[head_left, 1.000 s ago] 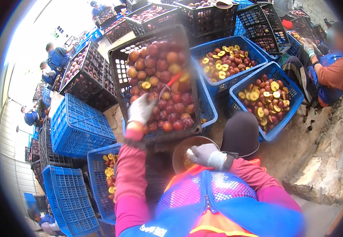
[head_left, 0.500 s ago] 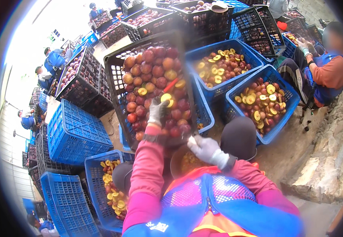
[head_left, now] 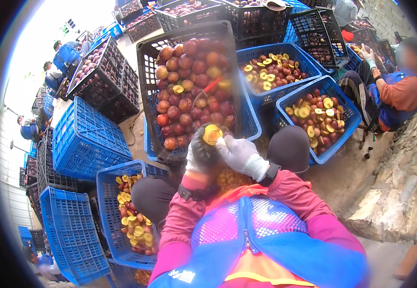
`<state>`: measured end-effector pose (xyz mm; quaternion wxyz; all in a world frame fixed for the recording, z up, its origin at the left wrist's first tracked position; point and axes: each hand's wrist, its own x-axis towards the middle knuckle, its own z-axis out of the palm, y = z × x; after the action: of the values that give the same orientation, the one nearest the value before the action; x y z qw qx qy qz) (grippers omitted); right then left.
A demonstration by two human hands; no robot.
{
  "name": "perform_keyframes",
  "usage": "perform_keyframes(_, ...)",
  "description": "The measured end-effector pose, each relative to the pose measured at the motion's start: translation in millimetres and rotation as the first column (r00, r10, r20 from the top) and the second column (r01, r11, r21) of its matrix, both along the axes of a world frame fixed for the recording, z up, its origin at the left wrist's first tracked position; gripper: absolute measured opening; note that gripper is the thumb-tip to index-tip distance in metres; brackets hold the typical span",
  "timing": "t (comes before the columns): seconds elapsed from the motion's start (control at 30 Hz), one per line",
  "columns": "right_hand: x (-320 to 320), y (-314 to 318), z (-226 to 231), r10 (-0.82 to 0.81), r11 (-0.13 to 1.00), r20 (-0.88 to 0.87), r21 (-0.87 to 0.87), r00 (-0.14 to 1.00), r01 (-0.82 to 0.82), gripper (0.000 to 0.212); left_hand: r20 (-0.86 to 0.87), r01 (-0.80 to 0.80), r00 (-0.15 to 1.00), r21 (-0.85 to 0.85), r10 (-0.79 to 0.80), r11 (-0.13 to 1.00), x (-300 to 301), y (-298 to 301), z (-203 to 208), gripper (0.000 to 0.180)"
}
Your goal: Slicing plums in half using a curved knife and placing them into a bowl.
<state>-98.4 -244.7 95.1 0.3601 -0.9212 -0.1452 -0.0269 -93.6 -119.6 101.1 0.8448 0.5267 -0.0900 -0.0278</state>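
My left hand (head_left: 201, 152), in a glove with a dark palm, is closed round a cut plum half (head_left: 212, 135) with its yellow face up. My right hand (head_left: 243, 154), in a pale grey glove, pinches at the right edge of that plum half. Both hands are over my lap, just below the near edge of a black crate (head_left: 146, 72) heaped with whole plums (head_left: 184, 91). On those plums lies a red-handled tool (head_left: 212, 85) with a curved blade. Under my hands, yellow pieces (head_left: 232, 180) show in a partly hidden container.
Blue crates of cut plums stand at the right (head_left: 316, 156), far right (head_left: 285, 96) and lower left (head_left: 104, 216). Stacked blue crates (head_left: 88, 139) and black crates (head_left: 103, 81) fill the left. A co-worker (head_left: 395, 91) sits at the right, beside a rough stone wall (head_left: 386, 206).
My left hand has come back from the plums in the crate toward my lap with a plum half. My right hand has moved slightly up and left to meet it.
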Motion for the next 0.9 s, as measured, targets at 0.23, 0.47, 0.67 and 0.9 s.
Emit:
perform_keyframes(0.23, -7.7, 1.0, -6.4, 0.053, 0.994, -0.059, -0.092, 0.997, -0.058, 0.041, 0.151, -0.173, 0.979, 0.251, 0.138, 0.952, -3.3, -3.3, -14.0, 0.027)
perform_keyframes(0.47, -10.2, 1.0, -22.8, 0.094, 0.993, -0.11, -0.066, 0.989, -0.102, 0.037, -0.153, -0.05, 0.988, -0.08, 0.037, 0.996, 11.9, 3.7, -60.7, 0.045)
perform_keyframes(0.67, -11.4, -1.6, -30.4, 0.122, 0.993, -0.204, 0.02, 0.971, -0.12, 0.04, -0.355, -0.084, 0.935, -0.264, -0.016, 0.961, 12.3, 2.6, -71.1, 0.04)
perform_keyframes(0.9, -4.9, -21.7, 0.5, 0.412, 0.877, -0.757, 0.481, 0.508, 0.005, 0.042, -0.333, -0.016, 0.943, -0.061, -0.005, 0.998, 8.6, 8.0, -58.1, 0.03)
